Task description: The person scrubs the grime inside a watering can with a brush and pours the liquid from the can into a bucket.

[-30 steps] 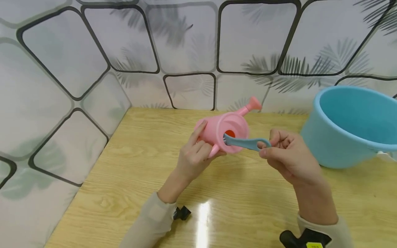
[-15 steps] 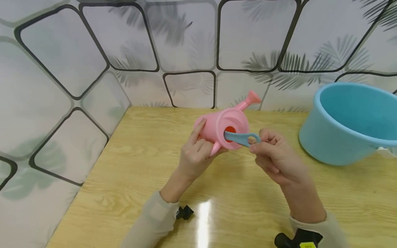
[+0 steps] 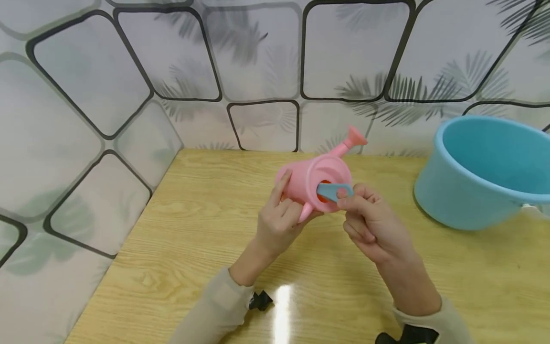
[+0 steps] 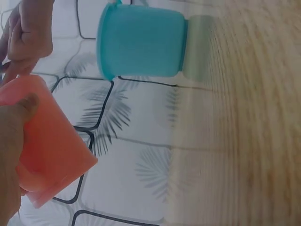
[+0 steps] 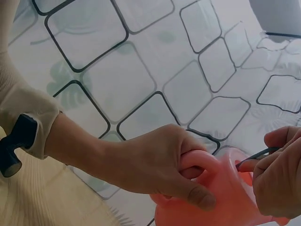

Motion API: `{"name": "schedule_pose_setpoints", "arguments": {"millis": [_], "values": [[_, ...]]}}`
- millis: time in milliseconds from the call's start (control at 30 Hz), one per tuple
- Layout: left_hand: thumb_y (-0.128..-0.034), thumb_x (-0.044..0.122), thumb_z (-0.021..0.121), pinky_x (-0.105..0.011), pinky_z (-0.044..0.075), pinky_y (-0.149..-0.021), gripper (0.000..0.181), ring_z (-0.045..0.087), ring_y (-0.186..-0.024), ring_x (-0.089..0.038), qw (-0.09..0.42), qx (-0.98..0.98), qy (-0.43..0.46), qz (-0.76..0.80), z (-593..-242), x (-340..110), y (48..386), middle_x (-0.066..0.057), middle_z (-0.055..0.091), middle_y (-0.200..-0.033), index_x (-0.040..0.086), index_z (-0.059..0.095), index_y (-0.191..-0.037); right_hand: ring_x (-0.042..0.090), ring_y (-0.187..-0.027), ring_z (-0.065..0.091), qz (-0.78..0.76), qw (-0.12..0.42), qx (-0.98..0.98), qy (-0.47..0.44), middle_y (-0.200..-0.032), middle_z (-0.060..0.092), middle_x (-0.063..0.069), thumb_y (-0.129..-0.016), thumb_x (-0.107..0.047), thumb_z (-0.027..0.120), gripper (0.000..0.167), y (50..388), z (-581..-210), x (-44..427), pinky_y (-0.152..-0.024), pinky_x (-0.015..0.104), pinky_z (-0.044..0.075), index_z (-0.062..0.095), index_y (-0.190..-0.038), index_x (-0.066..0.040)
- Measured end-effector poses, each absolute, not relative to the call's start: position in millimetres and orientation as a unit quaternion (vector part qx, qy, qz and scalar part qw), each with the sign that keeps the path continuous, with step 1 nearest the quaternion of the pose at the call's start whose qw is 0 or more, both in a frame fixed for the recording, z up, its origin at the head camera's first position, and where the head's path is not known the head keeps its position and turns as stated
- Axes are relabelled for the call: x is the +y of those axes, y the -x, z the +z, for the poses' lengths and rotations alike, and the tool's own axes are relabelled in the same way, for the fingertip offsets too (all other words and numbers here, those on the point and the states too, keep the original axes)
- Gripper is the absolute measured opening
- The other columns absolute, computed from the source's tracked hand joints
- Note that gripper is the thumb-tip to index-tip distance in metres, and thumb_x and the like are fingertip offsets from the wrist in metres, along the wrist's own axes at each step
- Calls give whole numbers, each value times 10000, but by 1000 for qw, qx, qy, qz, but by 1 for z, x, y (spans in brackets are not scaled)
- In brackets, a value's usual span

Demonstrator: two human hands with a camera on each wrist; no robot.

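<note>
A pink toy watering can [image 3: 302,177] is held tilted above the table, its round opening facing right. My left hand [image 3: 277,224] grips it around the handle, index finger along the body; the right wrist view shows fingers through the handle [image 5: 202,159]. A blue toy rake [image 3: 327,191] is pushed partly into the orange-lined opening, its toothed end hidden inside. My right hand [image 3: 374,227] pinches the rake's looped handle end between thumb and index finger, close to the can's rim. The left wrist view shows the can's side [image 4: 54,146] and the right hand [image 4: 30,35] above it.
A large light-blue bucket [image 3: 464,200] with a white handle fitting stands on the table at the right. The wooden table [image 3: 180,224] meets patterned walls [image 3: 262,52] at the back and left.
The right hand has moved left and pushed the rake deeper into the watering can's opening, so less of it shows. The can and left hand have shifted slightly right.
</note>
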State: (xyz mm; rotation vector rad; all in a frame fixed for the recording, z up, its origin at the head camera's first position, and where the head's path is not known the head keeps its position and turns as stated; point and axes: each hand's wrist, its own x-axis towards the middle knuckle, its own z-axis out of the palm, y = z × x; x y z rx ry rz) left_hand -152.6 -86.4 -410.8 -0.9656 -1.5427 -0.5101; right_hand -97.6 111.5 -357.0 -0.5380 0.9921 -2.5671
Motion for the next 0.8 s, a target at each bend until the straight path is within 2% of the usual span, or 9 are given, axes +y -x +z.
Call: {"name": "schedule_pose_setpoints", "arguments": {"millis": [67, 167, 300, 400, 533, 800], "values": [[-895, 277, 750, -453, 521, -991, 514, 403, -443, -120, 584, -666, 403, -231, -411, -86, 152, 0, 337, -496, 93, 388, -581, 119, -337, 92, -913, 163, 326, 186, -713, 638, -35, -998, 115, 362, 448, 98, -357, 111, -354, 194, 24, 610, -702, -112], [-908, 289, 732, -452, 521, -992, 516, 403, -442, -134, 582, -674, 381, -248, -412, -86, 153, -9, 323, -496, 86, 395, -574, 89, -334, 98, -925, 164, 279, 199, -837, 681, 8, -1000, 112, 369, 429, 96, -358, 112, -342, 157, 49, 587, -697, -100], [-881, 266, 771, -466, 521, -987, 505, 353, -420, -108, 588, -668, 389, -239, -414, -82, 150, 2, 324, -494, 90, 411, -573, 103, -334, 101, -925, 175, 276, 195, -824, 659, -17, -998, 115, 367, 447, 95, -358, 108, -343, 173, 59, 610, -681, -88], [-874, 258, 780, -461, 521, -989, 510, 356, -418, -105, 591, -670, 391, -221, -416, -79, 149, 4, 324, -492, 92, 404, -573, 106, -346, 89, -927, 163, 293, 165, -830, 660, -43, -990, 117, 370, 463, 93, -357, 104, -359, 182, 42, 637, -669, -84], [-892, 272, 756, -466, 512, -1001, 512, 368, -419, -128, 585, -680, 373, -237, -417, -78, 149, -12, 325, -493, 77, 408, -571, 97, -351, 97, -938, 141, 281, 147, -810, 668, -9, -995, 111, 363, 456, 87, -355, 103, -363, 163, 42, 613, -668, -85], [-874, 251, 784, -458, 520, -991, 500, 371, -423, -106, 596, -675, 379, -214, -417, -75, 145, 3, 339, -491, 87, 421, -571, 119, -349, 105, -935, 138, 295, 139, -880, 697, -25, -1003, 108, 353, 486, 85, -356, 100, -366, 182, 34, 625, -649, -84]]}}
